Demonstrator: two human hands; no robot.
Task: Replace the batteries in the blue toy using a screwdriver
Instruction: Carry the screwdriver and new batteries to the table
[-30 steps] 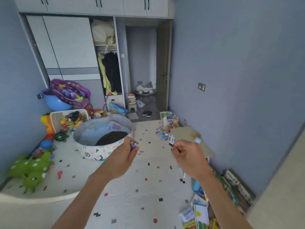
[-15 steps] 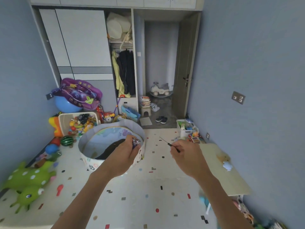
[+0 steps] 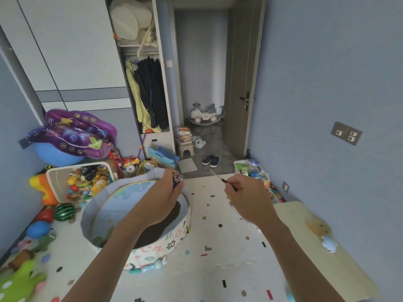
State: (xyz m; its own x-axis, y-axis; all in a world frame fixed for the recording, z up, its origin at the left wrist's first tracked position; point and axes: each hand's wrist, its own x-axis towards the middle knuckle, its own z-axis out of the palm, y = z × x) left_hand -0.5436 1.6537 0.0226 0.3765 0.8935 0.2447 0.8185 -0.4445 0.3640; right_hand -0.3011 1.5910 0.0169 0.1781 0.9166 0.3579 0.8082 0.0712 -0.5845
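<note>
As left hand (image 3: 161,201) grips batteries (image 3: 177,178) and right hand (image 3: 248,199) pinches screwdriver (image 3: 227,183), the likely blue toy (image 3: 329,244) lies rightward, nearer right hand.

Left hand (image 3: 160,200), batteries (image 3: 177,178); right hand (image 3: 249,200), screwdriver (image 3: 226,181)

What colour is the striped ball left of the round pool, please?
The ball is green with darker stripes, like a watermelon; head view shows it best.
</note>
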